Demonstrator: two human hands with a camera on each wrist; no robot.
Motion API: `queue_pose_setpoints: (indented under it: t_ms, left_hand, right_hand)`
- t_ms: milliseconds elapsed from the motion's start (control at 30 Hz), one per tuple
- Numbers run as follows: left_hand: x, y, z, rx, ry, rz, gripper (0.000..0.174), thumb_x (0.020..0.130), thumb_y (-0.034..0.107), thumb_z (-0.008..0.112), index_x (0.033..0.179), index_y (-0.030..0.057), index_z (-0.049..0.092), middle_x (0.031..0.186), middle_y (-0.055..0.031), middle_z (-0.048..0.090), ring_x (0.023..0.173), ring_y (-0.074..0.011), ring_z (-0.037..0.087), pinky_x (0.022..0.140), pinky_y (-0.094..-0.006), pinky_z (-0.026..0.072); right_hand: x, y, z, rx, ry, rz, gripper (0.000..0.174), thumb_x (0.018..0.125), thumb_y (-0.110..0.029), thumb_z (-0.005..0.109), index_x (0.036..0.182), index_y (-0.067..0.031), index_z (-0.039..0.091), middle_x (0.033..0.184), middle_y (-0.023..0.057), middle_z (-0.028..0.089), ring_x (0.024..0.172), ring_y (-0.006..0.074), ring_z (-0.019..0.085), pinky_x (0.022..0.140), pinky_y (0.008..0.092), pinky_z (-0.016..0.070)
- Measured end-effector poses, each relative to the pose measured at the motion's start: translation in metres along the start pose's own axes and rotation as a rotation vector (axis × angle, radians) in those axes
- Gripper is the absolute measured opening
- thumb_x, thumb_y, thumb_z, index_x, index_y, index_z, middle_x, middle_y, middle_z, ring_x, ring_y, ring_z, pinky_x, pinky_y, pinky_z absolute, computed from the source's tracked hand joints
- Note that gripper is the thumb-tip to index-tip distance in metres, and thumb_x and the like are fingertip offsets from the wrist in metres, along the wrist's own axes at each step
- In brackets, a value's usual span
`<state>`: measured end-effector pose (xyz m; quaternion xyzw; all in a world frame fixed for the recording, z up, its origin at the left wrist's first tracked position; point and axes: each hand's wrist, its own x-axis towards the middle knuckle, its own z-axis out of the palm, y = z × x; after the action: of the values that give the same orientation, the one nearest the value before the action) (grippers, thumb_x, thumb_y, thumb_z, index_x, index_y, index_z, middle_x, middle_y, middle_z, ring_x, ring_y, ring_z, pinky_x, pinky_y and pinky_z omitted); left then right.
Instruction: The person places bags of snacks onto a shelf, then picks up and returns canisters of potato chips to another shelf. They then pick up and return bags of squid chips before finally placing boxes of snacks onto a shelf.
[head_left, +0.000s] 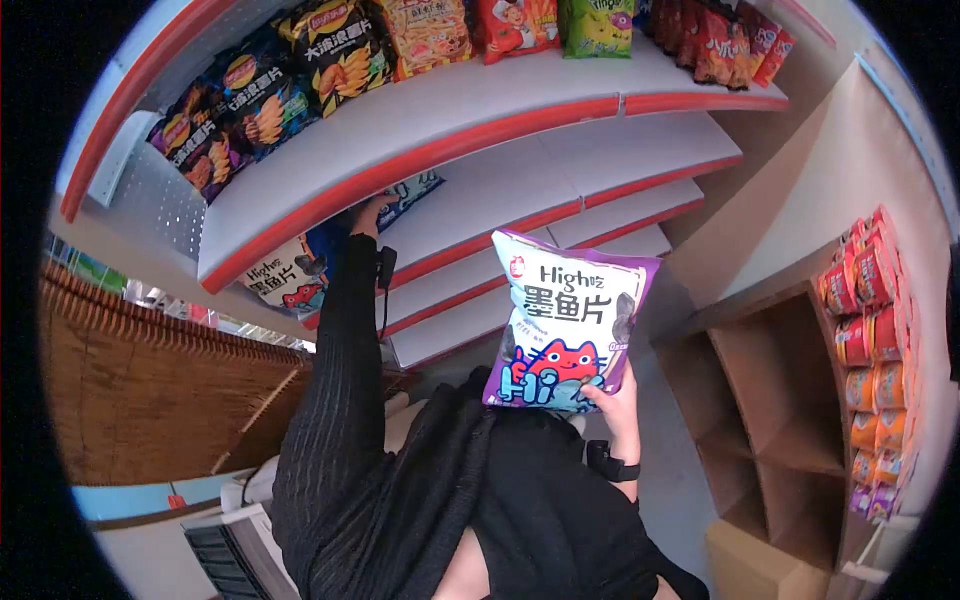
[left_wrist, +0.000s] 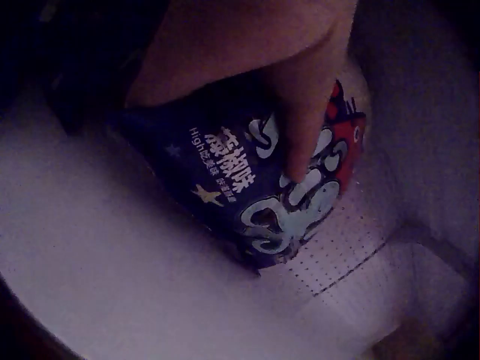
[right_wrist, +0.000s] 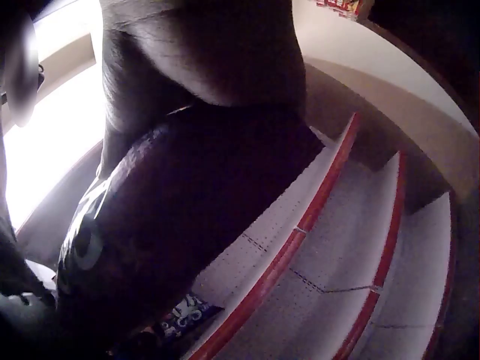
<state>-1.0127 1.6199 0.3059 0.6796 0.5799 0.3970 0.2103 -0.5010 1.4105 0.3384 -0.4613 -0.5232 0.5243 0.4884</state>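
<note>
My right hand holds a white and purple snack bag by its lower right corner, thumb on the printed front, the other fingers hidden behind. The bag faces up with a red cartoon cat on it. In the right wrist view its back is in shadow below the hand. Reaching under the top shelf, my left hand grips a dark blue snack bag on the second shelf. The left wrist view shows that hand over the blue bag, one finger down its front.
Several chip bags line the top shelf, which has a red front edge. Another white snack bag stands at the second shelf's left end. Lower shelves run beneath. A brown cubby unit and stacked cup packs are at the right.
</note>
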Motion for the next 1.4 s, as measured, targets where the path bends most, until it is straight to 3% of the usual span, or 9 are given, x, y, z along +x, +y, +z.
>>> queue_pose_setpoints:
  t_ms: [133,333,600,733,800,833,1033,1300,1400]
  left_hand:
    - [0.027,-0.017,-0.015,-0.095,0.121,-0.114,0.052,0.078,-0.003,0.036,0.127,0.0095,0.047,0.13,-0.009,0.047,0.124,-0.0218,0.039,0.106,-0.0327,0.0248]
    - [0.037,-0.025,-0.005,-0.284,0.444,-0.27,0.048,0.081,0.006,0.039,0.129,0.0091,0.045,0.132,-0.0082,0.045,0.124,-0.0213,0.038,0.105,-0.0333,0.0257]
    - [0.013,-0.049,0.05,-0.816,0.946,-0.321,0.046,0.086,0.019,0.044,0.131,0.0085,0.041,0.133,-0.007,0.042,0.123,-0.0206,0.037,0.103,-0.034,0.0268]
    - [-0.056,-0.043,0.1,-1.043,0.795,-0.379,0.047,0.089,0.025,0.046,0.132,0.0082,0.04,0.134,-0.0065,0.041,0.123,-0.0203,0.036,0.102,-0.0344,0.0274]
    - [-0.09,0.046,0.085,-0.895,0.652,-0.538,0.042,0.087,0.025,0.052,0.121,-0.0003,0.049,0.118,-0.0083,0.053,0.107,-0.0189,0.049,0.091,-0.0301,0.0372]
    - [-0.109,0.059,0.08,-0.901,0.58,-0.554,0.041,0.087,0.024,0.051,0.122,0.0029,0.049,0.118,-0.0064,0.054,0.106,-0.0168,0.05,0.09,-0.0318,0.0379]
    - [-0.198,0.061,0.079,-0.899,0.197,-0.558,0.032,0.088,0.02,0.046,0.116,0.0042,0.053,0.106,-0.0076,0.061,0.099,-0.0178,0.056,0.087,-0.0325,0.0414]
    - [-0.216,0.074,0.069,-0.795,0.156,-0.717,0.028,0.089,0.02,0.043,0.111,0.007,0.055,0.106,-0.0075,0.061,0.098,-0.017,0.058,0.086,-0.0304,0.0409]
    - [-0.207,0.075,0.074,-0.769,0.111,-0.685,0.027,0.088,0.019,0.044,0.11,0.0078,0.055,0.103,-0.0065,0.062,0.095,-0.0159,0.058,0.083,-0.0298,0.0412]
  right_hand:
    - [-0.008,0.009,0.024,0.156,0.08,0.012,0.074,0.063,-0.017,0.08,0.123,0.0034,0.041,0.108,0.0105,0.058,0.099,0.0171,0.055,0.087,0.031,0.043]
    - [0.006,0.008,0.033,-0.055,0.05,0.004,0.071,0.063,-0.019,0.08,0.121,0.0011,0.044,0.106,0.0085,0.059,0.099,0.0147,0.055,0.088,0.0307,0.0427]
    - [0.097,-0.01,0.071,-0.221,-0.194,-0.055,0.069,0.062,-0.024,0.081,0.118,0.0001,0.047,0.105,0.0074,0.059,0.098,0.0143,0.054,0.087,0.0304,0.0432]
    - [0.155,-0.02,0.107,-0.255,-0.242,-0.177,0.066,0.064,-0.026,0.08,0.116,-0.0002,0.048,0.104,0.0089,0.06,0.097,0.0154,0.055,0.086,0.031,0.0441]
    - [0.191,-0.005,0.126,-0.267,-0.303,-0.195,0.067,0.064,-0.029,0.081,0.116,-0.0008,0.049,0.104,0.0095,0.06,0.096,0.015,0.056,0.085,0.0313,0.0445]
    - [0.216,0.012,0.132,-0.431,-0.309,-0.242,0.069,0.063,-0.033,0.081,0.115,-0.0011,0.05,0.103,0.01,0.06,0.095,0.0151,0.056,0.084,0.0312,0.0448]
    - [0.246,-0.008,0.232,-0.201,-0.483,-0.294,0.075,0.063,-0.033,0.08,0.12,0.0002,0.046,0.101,0.0122,0.06,0.095,0.0181,0.057,0.083,0.0308,0.0455]
    - [0.273,0.046,0.267,-0.268,-0.465,-0.367,0.079,0.064,-0.032,0.078,0.125,0.0026,0.04,0.104,0.0201,0.06,0.094,0.0292,0.06,0.083,0.0353,0.0466]
    - [0.267,0.052,0.252,-0.522,-0.256,-0.46,0.078,0.065,-0.03,0.075,0.126,0.0027,0.04,0.106,0.0238,0.057,0.099,0.0346,0.057,0.086,0.0398,0.0446]
